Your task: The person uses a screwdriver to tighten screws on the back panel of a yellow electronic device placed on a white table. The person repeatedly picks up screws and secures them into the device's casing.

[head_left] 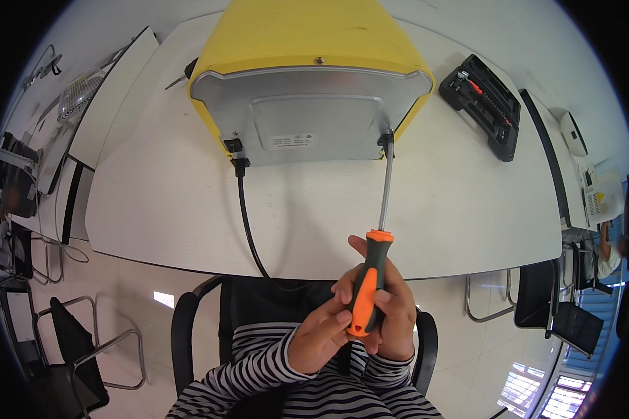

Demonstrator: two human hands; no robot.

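Note:
A long screwdriver (372,283) with an orange and dark green handle points away from me. My right hand (396,307) is closed round the handle from the right. From the left, my left hand (323,329) pinches the same handle with bent fingers. The metal shaft reaches the lower right corner of the grey metal panel (286,112) on a yellow-cased appliance (314,31). At that corner the tip overlaps a small black fitting (384,143); whether it sits in a screw is too small to tell.
A black power cord (244,216) runs from the panel's lower left over the table edge. An opened black tool case (482,105) lies on the white table (168,209) to the right. Left of the appliance is another dark-handled tool (189,70). Chairs (77,349) stand around.

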